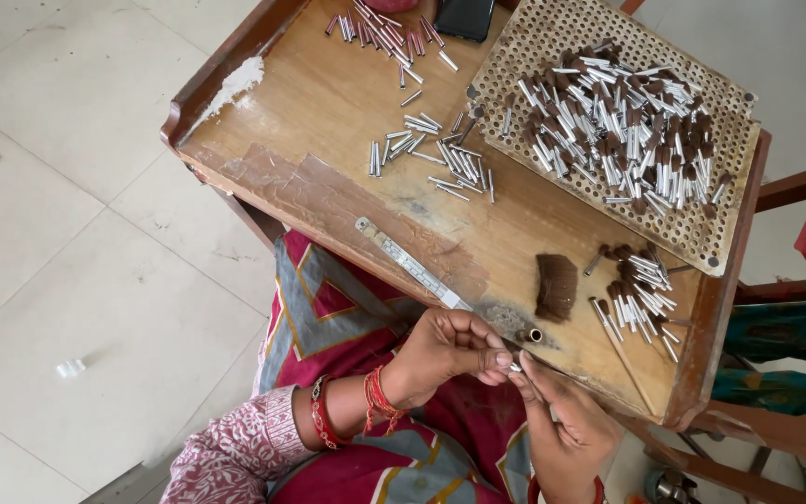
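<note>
**A:** Head view: what have I got under me?

**B:** A wooden tabletop with a raised rim, seen from above. Your left hand and right hand meet at its near edge, over your lap.

**A:** And my fingers?

**B:** The left fingers are pinched together on a small metal tube. It is tiny and mostly hidden, so I see only a bright tip between the two hands. The right fingers touch that same tip from below and close on it as well.

**A:** What lies nearest?

**B:** Just beyond the hands a short brass ring stands on the wood, and beside it lies a tuft of brown bristles. To the right of that is a small pile of finished brush heads, silver tubes with brown tips.

**A:** Farther back?

**B:** A perforated board carries a big heap of the same brush heads. Left of it, empty silver tubes lie scattered, with reddish ones near the far edge. A metal ruler runs along the near rim.
</note>
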